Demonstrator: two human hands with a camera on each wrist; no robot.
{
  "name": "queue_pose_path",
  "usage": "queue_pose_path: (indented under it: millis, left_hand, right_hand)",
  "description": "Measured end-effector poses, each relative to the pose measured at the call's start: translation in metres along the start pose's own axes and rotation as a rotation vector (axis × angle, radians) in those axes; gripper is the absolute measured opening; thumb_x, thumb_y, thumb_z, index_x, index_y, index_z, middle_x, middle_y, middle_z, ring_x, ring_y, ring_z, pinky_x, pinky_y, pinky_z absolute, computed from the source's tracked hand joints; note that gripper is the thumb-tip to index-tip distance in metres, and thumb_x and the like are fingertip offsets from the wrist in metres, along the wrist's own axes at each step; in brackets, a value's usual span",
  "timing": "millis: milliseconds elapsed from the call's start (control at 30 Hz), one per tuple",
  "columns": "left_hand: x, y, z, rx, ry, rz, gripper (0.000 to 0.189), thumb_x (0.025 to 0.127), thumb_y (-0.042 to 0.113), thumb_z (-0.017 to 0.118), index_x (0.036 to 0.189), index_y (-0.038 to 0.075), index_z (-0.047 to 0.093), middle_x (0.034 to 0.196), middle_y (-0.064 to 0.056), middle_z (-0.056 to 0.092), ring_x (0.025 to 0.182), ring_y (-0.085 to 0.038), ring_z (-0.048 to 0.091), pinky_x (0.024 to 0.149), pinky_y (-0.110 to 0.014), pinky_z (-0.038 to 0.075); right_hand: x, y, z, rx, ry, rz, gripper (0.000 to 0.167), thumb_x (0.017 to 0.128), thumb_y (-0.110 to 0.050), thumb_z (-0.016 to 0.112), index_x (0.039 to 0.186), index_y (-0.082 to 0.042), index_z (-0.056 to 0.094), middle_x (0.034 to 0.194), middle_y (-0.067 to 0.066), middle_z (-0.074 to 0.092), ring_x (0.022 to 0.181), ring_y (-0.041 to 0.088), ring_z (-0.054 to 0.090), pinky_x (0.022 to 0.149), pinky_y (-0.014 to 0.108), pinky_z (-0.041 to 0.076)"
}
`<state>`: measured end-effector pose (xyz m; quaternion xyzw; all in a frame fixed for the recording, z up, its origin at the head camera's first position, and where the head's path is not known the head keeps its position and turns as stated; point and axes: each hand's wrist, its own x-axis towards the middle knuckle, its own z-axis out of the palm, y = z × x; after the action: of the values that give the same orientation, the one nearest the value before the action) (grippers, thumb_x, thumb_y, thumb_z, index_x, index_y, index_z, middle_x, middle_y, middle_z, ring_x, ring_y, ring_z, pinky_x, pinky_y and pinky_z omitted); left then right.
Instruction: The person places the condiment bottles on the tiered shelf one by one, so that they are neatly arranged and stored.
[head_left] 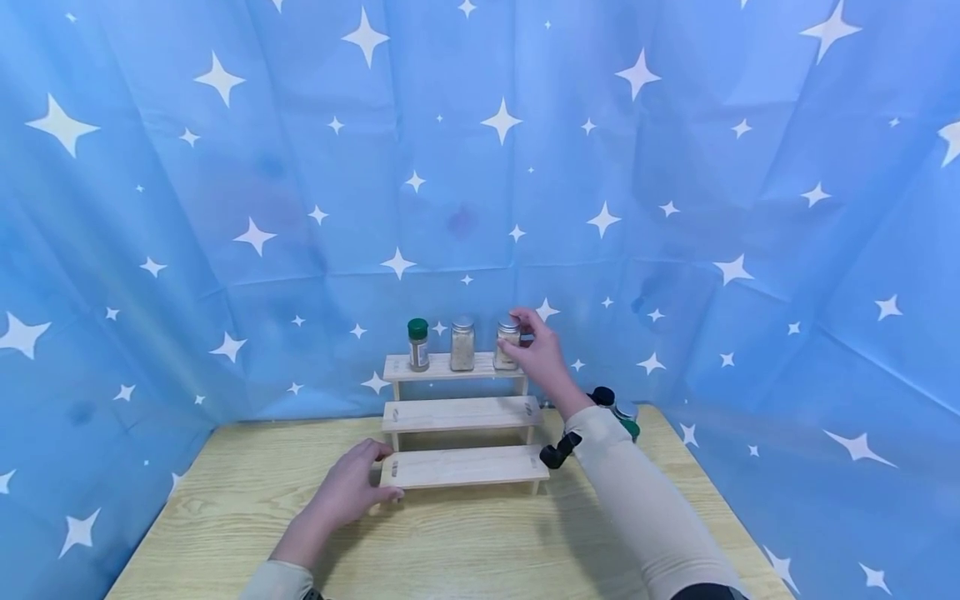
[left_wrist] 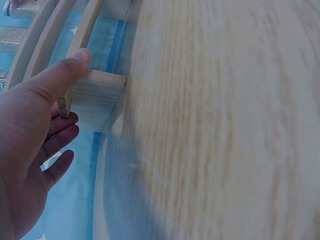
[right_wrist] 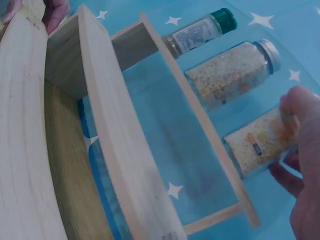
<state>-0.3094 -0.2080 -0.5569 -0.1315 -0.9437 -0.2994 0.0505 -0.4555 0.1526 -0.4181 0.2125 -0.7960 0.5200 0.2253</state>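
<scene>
A three-step wooden spice rack (head_left: 465, 468) stands on the table. My left hand (head_left: 351, 487) grips the left end of its lowest step; in the left wrist view the thumb (left_wrist: 70, 70) lies on one face of the board and fingers curl at the other. On the top step, at its right end, my right hand (head_left: 542, 354) holds a glass spice jar (head_left: 507, 346) with a silver lid, pale grains showing inside (right_wrist: 260, 142). Left of it stand a similar silver-lidded jar (head_left: 462, 346) and a green-capped spice bottle (head_left: 418, 345).
Behind the right forearm, several more containers sit on the table, among them a black lid (head_left: 602, 396) and a green one (head_left: 631, 428), partly hidden by the sleeve. A blue star-printed curtain (head_left: 465, 217) hangs close behind the rack and along both sides of the wood-grain table (head_left: 247, 500).
</scene>
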Motion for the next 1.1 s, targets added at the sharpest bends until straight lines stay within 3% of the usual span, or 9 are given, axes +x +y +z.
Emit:
queue_pose_path:
  millis: [367,667,900,1100]
  left_hand:
    - [0.003,0.003,-0.004,0.010,0.022,-0.004,0.075,0.083,0.038,0.100,0.142,0.006,0.067,0.135,-0.005,0.069,0.129,-0.032,0.066,0.113,-0.054,0.056]
    - [0.002,0.002,-0.001,0.014,0.003,-0.010,0.074,0.084,0.039,0.099,0.143,0.007,0.067,0.136,-0.004,0.068,0.129,-0.031,0.066,0.112,-0.054,0.056]
    - [0.001,0.000,0.001,0.013,0.001,-0.017,0.073,0.084,0.039,0.099,0.142,0.007,0.067,0.136,-0.004,0.068,0.129,-0.031,0.066,0.112,-0.054,0.056]
    - [0.002,-0.001,0.002,0.011,0.002,-0.011,0.073,0.084,0.040,0.099,0.142,0.008,0.067,0.135,-0.003,0.068,0.129,-0.030,0.066,0.112,-0.053,0.056]
  right_hand:
    - [0.004,0.002,0.002,0.010,-0.028,0.013,0.057,0.100,-0.011,0.084,0.150,-0.009,0.057,0.133,0.012,0.067,0.120,0.029,0.066,0.102,0.050,0.063]
    - [0.001,-0.004,-0.007,-0.003,-0.113,0.139,0.067,0.101,-0.020,0.085,0.158,-0.014,0.050,0.134,0.016,0.063,0.124,0.038,0.066,0.108,0.057,0.059]
    - [-0.013,-0.002,-0.015,-0.014,-0.142,0.250,0.085,0.100,-0.034,0.087,0.168,-0.014,0.039,0.148,0.016,0.056,0.138,0.039,0.056,0.115,0.060,0.052]
    - [-0.036,-0.001,-0.031,-0.060,-0.125,0.234,0.076,0.101,-0.029,0.085,0.161,-0.004,0.046,0.148,0.025,0.057,0.138,0.043,0.055,0.118,0.062,0.049]
